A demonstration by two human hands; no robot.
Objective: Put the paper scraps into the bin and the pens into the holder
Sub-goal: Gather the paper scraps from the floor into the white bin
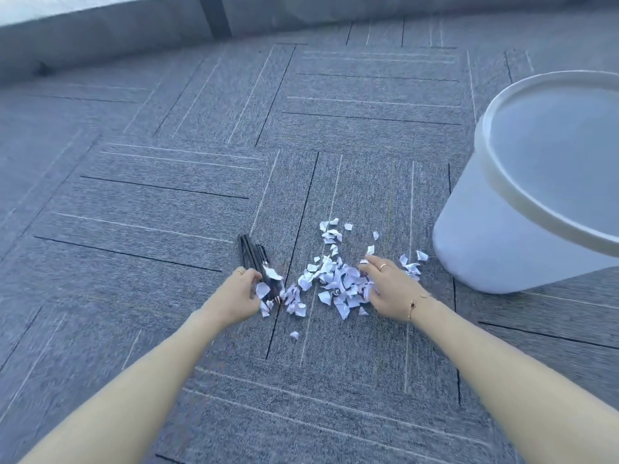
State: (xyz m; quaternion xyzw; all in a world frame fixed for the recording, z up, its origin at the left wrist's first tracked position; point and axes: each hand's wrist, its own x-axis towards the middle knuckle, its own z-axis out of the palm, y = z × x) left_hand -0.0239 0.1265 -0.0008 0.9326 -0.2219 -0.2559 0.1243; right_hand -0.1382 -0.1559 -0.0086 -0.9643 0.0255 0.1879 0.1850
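Observation:
Several white paper scraps (338, 279) lie in a loose pile on the grey carpet. A bundle of black pens (254, 259) lies at the pile's left edge, tips toward me, with a few scraps over it. My left hand (239, 296) curls its fingers round the near end of the pens. My right hand (390, 289) rests on the right side of the pile, fingers spread over the scraps. The white bin (495, 236) stands upright at the right, its opening facing up. No pen holder is in view.
Grey carpet tiles (201, 162) with line patterns cover the floor. A low grey wall base (117, 31) and a dark post (214, 15) run along the far edge. One stray scrap (294, 335) lies nearer to me.

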